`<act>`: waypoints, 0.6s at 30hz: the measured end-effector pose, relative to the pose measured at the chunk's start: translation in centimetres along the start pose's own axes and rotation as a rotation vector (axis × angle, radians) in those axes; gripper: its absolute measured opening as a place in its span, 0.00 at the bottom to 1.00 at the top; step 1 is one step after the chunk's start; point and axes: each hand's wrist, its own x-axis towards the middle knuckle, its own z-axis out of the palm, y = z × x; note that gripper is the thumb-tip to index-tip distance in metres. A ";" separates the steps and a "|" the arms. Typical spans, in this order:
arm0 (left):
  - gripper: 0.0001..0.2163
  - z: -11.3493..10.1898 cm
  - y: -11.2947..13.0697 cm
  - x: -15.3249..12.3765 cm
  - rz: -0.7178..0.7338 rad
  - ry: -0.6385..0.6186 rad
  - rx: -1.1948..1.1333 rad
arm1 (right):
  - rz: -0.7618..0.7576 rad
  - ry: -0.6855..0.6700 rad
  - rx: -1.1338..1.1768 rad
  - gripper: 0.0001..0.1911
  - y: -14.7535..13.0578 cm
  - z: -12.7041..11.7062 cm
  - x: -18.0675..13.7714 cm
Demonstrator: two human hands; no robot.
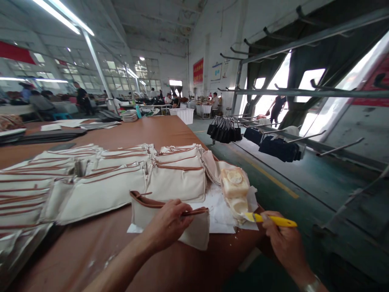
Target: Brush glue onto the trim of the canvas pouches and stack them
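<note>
My left hand [170, 223] is closed on the brown-trimmed top edge of a cream pouch [197, 231], which lies near the front of the table over white paper. My right hand [281, 237] grips the yellow handle of a brush [284, 221]. The brush's tip is at the mouth of a glue-crusted plastic container [235, 186], pale yellow inside, at the table's right edge; its bristles are mostly hidden there. White paper [220, 211] with scattered crumbs lies under the container and partly under the pouch.
Rows of stacked cream pouches [176, 182] cover the brown table [158, 129] beyond my hands. To the right stands a metal rack [304, 93] with dark bags [278, 148] hanging on its prongs. Dark sheets and papers [51, 136] lie far left. Several people work in the background.
</note>
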 end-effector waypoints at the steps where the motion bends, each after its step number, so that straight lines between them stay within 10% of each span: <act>1: 0.06 0.1 0.0 -0.1 -0.013 0.005 -0.010 | 0.075 0.059 0.039 0.18 -0.7 -0.4 -0.1; 8: 0.09 0.5 1.3 -1.0 -0.074 0.051 -0.180 | 0.401 0.243 0.871 0.16 -9.7 -1.8 0.5; 18: 0.17 0.1 3.7 -3.1 -0.102 -0.035 -0.493 | -0.017 0.082 0.423 0.14 -13.3 1.3 -1.0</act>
